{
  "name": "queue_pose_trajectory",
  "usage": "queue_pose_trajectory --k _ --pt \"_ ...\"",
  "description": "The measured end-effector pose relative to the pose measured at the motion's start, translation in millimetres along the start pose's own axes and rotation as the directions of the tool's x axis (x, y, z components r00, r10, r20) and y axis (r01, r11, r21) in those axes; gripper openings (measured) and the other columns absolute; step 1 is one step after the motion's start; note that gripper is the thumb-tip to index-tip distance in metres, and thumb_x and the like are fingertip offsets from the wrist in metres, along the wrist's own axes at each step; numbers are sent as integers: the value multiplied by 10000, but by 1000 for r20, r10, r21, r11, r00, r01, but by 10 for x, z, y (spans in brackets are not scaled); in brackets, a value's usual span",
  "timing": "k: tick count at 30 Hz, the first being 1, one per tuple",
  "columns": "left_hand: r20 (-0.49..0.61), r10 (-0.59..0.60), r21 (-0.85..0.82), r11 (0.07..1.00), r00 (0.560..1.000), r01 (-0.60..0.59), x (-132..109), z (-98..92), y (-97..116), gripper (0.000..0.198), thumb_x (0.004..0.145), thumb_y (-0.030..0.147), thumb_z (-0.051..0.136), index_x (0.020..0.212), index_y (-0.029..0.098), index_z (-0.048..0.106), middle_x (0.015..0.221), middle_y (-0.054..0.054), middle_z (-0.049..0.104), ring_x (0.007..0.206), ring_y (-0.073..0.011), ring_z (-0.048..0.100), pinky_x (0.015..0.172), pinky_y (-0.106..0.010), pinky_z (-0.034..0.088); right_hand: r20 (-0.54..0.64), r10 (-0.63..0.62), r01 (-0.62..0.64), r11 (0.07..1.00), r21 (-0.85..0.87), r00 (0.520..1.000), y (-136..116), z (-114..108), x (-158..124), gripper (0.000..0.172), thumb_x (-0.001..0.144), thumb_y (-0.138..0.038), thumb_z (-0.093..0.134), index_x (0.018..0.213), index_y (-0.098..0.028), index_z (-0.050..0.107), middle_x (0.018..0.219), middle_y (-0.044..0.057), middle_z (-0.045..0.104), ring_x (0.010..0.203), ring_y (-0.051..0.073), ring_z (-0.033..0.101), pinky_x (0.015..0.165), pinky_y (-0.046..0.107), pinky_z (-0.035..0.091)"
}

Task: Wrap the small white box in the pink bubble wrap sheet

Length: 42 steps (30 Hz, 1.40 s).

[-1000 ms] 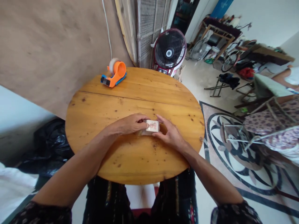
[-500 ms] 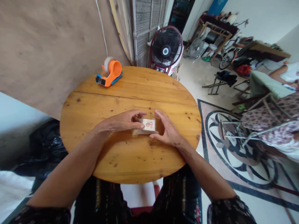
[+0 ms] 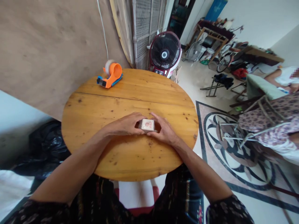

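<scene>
A small pale block (image 3: 148, 124) is set near the middle of the wooden surface (image 3: 121, 161), between the left hand (image 3: 130, 125) and right hand (image 3: 164, 129). Both are curved around it, thumbs parted from fingers; whether it is pinched cannot be told. It is probably best steadied by light, even pressure from both sides. A red mark is printed on top, but no writing can be read.

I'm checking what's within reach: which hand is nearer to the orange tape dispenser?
Left. The left hand is in front and slightly right of the tape dispenser; the right hand is farther right, across the small block.
</scene>
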<state>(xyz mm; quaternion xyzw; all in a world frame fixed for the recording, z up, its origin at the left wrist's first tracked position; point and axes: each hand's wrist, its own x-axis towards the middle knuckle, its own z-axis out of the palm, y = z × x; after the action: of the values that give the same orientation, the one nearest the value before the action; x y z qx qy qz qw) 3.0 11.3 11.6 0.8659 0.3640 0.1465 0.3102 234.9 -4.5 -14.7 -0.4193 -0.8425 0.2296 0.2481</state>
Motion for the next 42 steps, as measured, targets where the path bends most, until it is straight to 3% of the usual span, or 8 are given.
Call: queue_pose_trajectory --k 5,10,13,21,27,33,42 --pt "-44 -4 14 1000 999 5 10 24 -12 430 806 461 620 1130 180 605 1060 -69 620 949 -239 567 813 -348 443 -25 26 -26 999 -25 999 -11 7 3 838 738 -474 746 1445 -222 375 1241 123 636 1165 303 557 1012 489 391" --pt "-86 22 7 1000 996 -22 6 33 -94 650 774 450 669 1339 185 486 1323 -114 534 1191 -300 496 1006 -425 395 -68 16 -19 998 -53 998 16 35 -1 845 739 -482 739 1454 -233 362 1247 119 630 1170 304 555 1014 491 395" --pt "-120 81 -19 996 989 -84 1 13 -112 720 760 417 694 1403 239 424 1422 -92 467 1278 -296 440 1075 -430 346 -69 -11 8 999 -48 998 46 48 -5 843 762 -471 714 1471 -236 324 1310 126 589 1202 303 538 1017 491 396" --pt "-99 190 -62 979 977 -196 26 -57 -50 470 830 403 645 1282 291 573 1303 -49 570 1207 -236 510 1039 -378 381 -58 0 -4 998 -60 998 67 52 -3 843 755 -449 722 1459 -185 339 1306 147 593 1193 304 546 1018 486 395" --pt "-72 161 -86 982 984 -167 25 -53 -51 414 836 382 634 1243 306 615 1336 -46 536 1248 -236 485 1060 -386 374 -59 21 -25 998 -62 998 70 57 2 822 762 -478 707 1449 -189 361 1329 158 573 1200 316 543 1019 509 391" --pt "-135 60 -109 991 989 -75 5 21 -59 767 763 430 698 1443 262 384 1461 -88 440 1308 -289 440 1093 -435 351 -69 -21 19 999 -27 997 74 54 7 841 769 -467 703 1475 -227 315 1282 129 606 1180 302 560 1005 492 413" --pt "-130 49 -105 992 990 -63 16 11 -90 682 761 413 696 1385 278 457 1418 -67 505 1258 -277 500 1056 -423 395 -46 -45 43 999 -27 998 60 21 9 931 714 -576 724 1476 -233 314 1375 149 539 1246 327 515 1033 513 384"
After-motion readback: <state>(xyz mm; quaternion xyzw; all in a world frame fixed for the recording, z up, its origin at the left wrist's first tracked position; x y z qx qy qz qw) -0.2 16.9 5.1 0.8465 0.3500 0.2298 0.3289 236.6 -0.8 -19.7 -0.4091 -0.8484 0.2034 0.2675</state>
